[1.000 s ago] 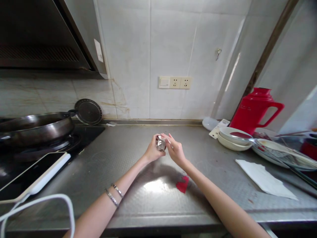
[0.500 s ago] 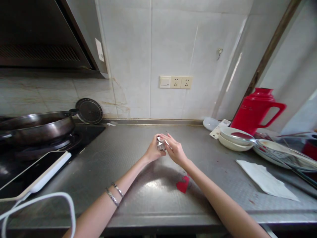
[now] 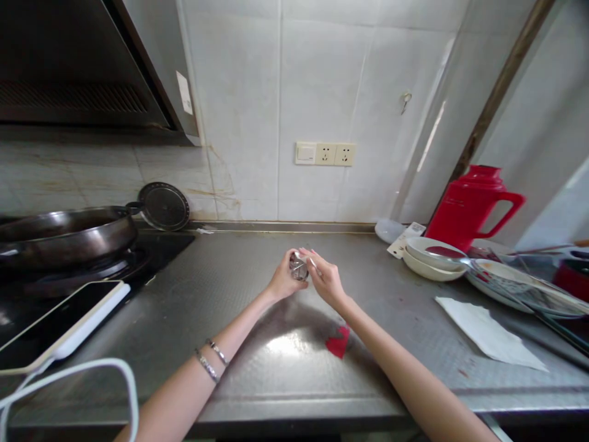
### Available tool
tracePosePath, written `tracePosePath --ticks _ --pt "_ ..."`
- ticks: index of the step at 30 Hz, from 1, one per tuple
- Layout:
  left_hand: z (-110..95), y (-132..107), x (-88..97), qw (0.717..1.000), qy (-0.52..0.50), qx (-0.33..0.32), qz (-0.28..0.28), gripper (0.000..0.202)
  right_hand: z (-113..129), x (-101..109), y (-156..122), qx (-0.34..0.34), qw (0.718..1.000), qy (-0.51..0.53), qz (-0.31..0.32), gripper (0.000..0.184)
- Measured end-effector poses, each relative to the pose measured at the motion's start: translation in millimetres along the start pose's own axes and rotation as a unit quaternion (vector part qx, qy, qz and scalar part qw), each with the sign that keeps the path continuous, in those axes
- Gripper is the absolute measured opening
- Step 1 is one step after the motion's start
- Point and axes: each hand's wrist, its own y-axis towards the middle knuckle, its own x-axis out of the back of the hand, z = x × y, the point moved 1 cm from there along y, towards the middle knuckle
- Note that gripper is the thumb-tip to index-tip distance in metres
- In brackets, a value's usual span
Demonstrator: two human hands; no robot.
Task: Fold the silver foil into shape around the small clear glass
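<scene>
Both my hands meet above the middle of the steel counter (image 3: 221,288). My left hand (image 3: 283,281) is curled around a small shiny foil-wrapped object (image 3: 299,267). My right hand (image 3: 326,277) pinches the object's right side with its fingertips, where a thin silvery strip sticks out. The object is too small for me to name more exactly. A red scrap (image 3: 339,342) lies on the counter under my right forearm. Two bracelets circle my left forearm (image 3: 211,361).
A dark pan (image 3: 64,233) sits on the stove at left, a round lid (image 3: 164,206) leaning behind it. A tablet (image 3: 55,322) with a white cable lies at front left. At right stand a red jug (image 3: 469,204), stacked bowls (image 3: 430,258), plates and a white napkin (image 3: 488,331).
My hands stay in the same place; the fingers of my right hand have shifted slightly on the foil object. The view has drifted a little.
</scene>
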Motion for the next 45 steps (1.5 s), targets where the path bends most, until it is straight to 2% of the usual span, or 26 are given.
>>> tracePosePath --ticks 2,4,8,15,18,23,30,33,37,40,45 --pt "4 1 0.3 1.0 -0.016 -0.017 0.0 0.069 3 -1 -1 0.075 0.996 -0.013 0.045 0.036" --pt "6 2 0.1 0.999 -0.025 -0.027 0.003 0.068 5 0 -1 0.106 0.992 -0.027 0.063 0.038" --pt "-1 -1 -1.6 1.0 0.002 -0.025 0.012 0.069 -1 6 3 0.097 0.994 -0.036 0.038 0.037" --pt "-11 -7 -4.3 0.999 0.029 0.007 0.012 0.077 -16 11 4 0.025 0.999 -0.032 0.009 0.033" --pt "-7 -6 -4.5 0.999 0.053 0.0 -0.004 0.074 -10 9 3 0.06 0.998 -0.029 0.013 0.034" --pt "-2 -3 -4.5 0.999 0.038 -0.03 -0.011 0.069 -1 9 2 0.123 0.99 -0.034 0.057 0.038" --pt "-9 -6 -3.1 0.997 0.071 -0.016 -0.024 0.075 -12 5 3 0.025 0.999 -0.012 -0.026 0.034" --pt "-7 -5 -2.4 0.997 0.066 -0.013 -0.031 0.076 -10 6 2 0.047 0.998 -0.024 -0.032 0.034" --pt "-1 -3 -1.3 0.998 0.047 -0.024 -0.034 0.074 1 7 1 0.113 0.992 -0.044 0.016 0.037" --pt "-1 -3 -1.1 0.997 0.05 -0.04 -0.029 0.071 5 6 1 0.124 0.991 -0.048 0.027 0.038" --pt "-7 -4 -2.3 0.997 0.067 -0.027 -0.028 0.073 -7 4 2 0.033 0.998 -0.032 -0.042 0.035"
